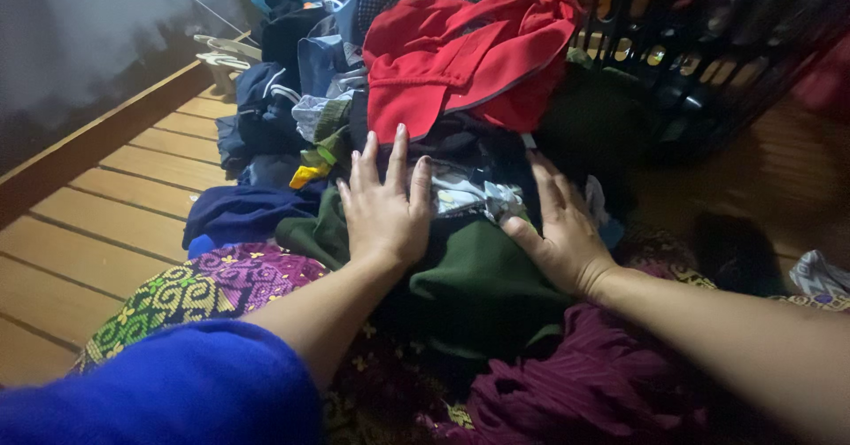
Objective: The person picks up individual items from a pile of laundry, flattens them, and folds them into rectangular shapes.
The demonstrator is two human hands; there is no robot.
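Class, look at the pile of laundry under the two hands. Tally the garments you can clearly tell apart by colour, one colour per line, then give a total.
Red garment: 1
Dark green garment under the left hand and right hand: 1
Dark blue garments: 2
Maroon garment: 1
Total: 5. Darker pieces behind are too dim to count.

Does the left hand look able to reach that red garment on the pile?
Probably yes: the left hand lies flat on the dark green cloth, and the red garment sits uncovered just beyond its fingertips.
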